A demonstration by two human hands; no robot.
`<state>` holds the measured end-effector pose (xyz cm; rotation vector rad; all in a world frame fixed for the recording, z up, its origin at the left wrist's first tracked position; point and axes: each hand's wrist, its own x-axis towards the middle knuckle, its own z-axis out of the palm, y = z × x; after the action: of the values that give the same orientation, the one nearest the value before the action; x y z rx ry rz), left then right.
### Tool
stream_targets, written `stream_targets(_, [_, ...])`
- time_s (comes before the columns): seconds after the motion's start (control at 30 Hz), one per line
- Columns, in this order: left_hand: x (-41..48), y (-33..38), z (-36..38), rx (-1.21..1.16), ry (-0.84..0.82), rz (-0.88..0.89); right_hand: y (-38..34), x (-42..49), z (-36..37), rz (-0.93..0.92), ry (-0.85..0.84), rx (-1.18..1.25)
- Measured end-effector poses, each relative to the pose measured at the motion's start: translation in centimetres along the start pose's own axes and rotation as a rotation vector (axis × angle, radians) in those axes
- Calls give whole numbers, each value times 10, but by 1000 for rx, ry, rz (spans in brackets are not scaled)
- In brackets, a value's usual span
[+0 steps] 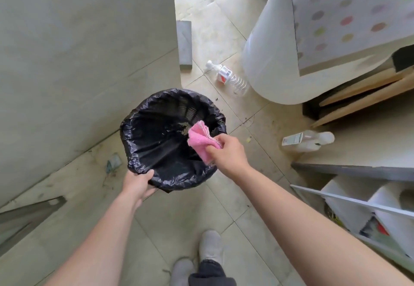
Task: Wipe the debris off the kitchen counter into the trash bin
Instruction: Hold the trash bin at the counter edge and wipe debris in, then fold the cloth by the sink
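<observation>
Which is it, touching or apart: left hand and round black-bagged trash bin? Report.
Touching. Head view: the left hand grips the round black-bagged trash bin at its near rim.

Reaching forward, the left hand [137, 184] curls in a grip, thumb on top; the right hand [226, 152] pinches.

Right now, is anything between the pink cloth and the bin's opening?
Nothing visible. The right hand holds the pink cloth directly over the open, black-lined trash bin. The left hand grips the near rim, clear of the drop. Some debris already lies inside.
</observation>
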<state>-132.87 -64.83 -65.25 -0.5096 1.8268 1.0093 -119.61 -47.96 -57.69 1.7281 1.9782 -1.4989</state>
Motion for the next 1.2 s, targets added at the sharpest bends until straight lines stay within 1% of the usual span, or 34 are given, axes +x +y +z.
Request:
stream_targets(0.1, [-4, 5, -3, 73, 28, -41, -3, -6, -1, 28, -4, 4])
stream_targets(0.17, [-17, 10, -2, 166, 88, -39, -8, -14, -5, 34, -2, 14])
stream_targets(0.23, [-39, 20, 0, 289, 173, 6, -14, -27, -13, 37, -7, 21])
stream_targets(0.3, [-66, 33, 2, 380, 187, 105, -25, -47, -26, 40, -16, 35])
stream_targets(0.43, [-136, 67, 13, 464, 64, 274, -47, -103, -62, 42, 10, 65])
stream_targets(0.57, [-235, 92, 20, 397, -72, 400, -60, -175, -109, 27, 62, 110])
stream_targets(0.67, [-307, 90, 20, 345, -179, 455, -60, -232, -143, 20, 96, 145])
stream_targets(0.8, [-435, 86, 23, 380, -328, 544, -54, -342, -209, 4, 214, 242])
stream_targets(0.83, [-453, 84, 26, 376, -353, 559, -50, -358, -219, -4, 229, 261])
stream_targets(0.97, [-553, 56, 59, 500, -504, 682, -10, -455, -277, 6, 371, 343])
stream_targets(1.07, [-607, 31, 96, 596, -585, 776, 28, -505, -317, 13, 487, 374])
stream_targets(1.2, [-675, -11, 148, 726, -782, 812, 88, -568, -366, 26, 657, 459])
